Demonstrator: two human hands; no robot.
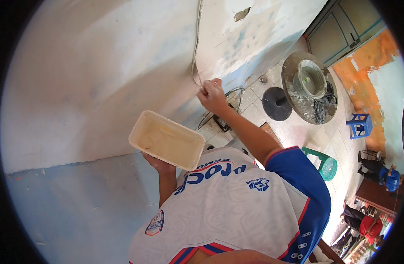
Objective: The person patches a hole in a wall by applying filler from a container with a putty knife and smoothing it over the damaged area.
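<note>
My left hand (158, 162) grips a cream rectangular plastic tub (167, 138) from beneath; its pale inside shows, and most of my fingers are hidden under it. My right hand (211, 93) is raised at the wall corner, fingers curled together right where a thin cable (196, 48) runs down the white plaster (92, 79); whether they hold the cable or something small I cannot make out. A chipped hole (242, 13) marks the plaster above. Below the white band the wall turns pale blue (74, 207).
Toward the right, a round tabletop (290, 105) bears a messy basin (313, 68) and dark cloths. A black round base (272, 110), blue stool (360, 125), green stool (327, 169) and tangled cables are around the tiled floor (257, 108). Two people (391, 178) (369, 226) are at far right.
</note>
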